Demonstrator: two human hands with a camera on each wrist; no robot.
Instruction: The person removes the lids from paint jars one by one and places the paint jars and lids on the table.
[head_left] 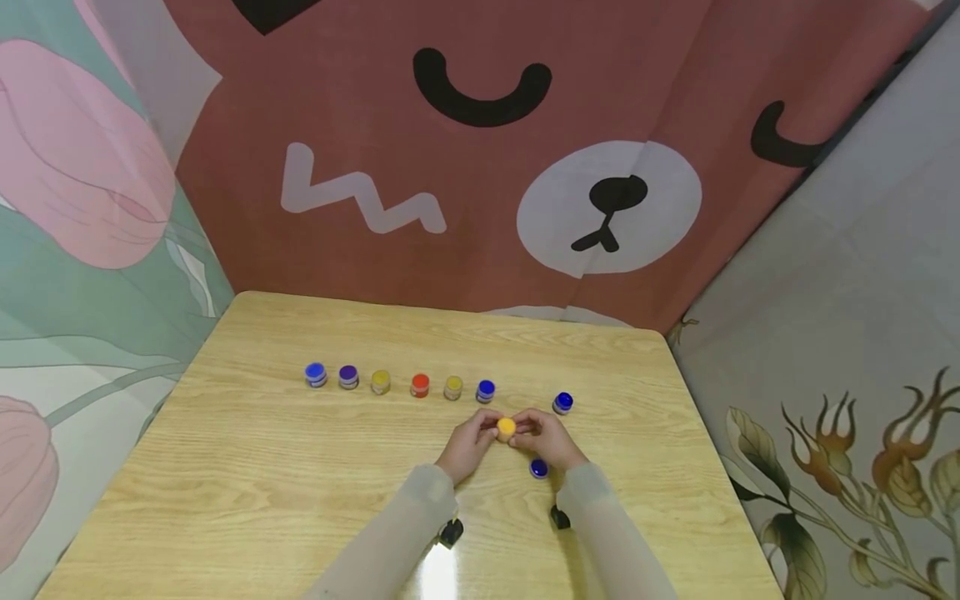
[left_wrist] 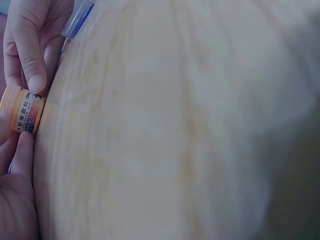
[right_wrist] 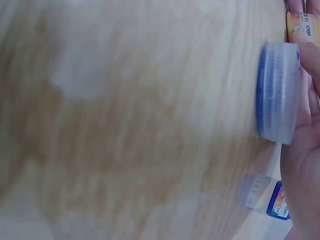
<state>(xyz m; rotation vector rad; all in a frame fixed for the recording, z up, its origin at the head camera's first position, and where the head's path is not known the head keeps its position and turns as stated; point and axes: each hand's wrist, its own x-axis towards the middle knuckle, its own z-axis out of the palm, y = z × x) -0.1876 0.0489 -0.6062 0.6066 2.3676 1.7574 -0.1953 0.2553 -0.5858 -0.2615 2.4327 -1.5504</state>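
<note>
An orange paint jar with a printed label stands on the table between both hands. From the left side, my left hand pinches it between thumb and fingers. My right hand grips the same jar from the right, its thumb and fingertips on the wall, as the left wrist view also shows. Just below the right hand lies a clear lid with blue on its underside. Beyond that hand stands a blue paint jar, also partly seen in the right wrist view.
A row of paint jars runs along the back of the wooden table: blue, purple, yellow, red, another yellow and dark blue. Printed curtains hang behind and at the sides.
</note>
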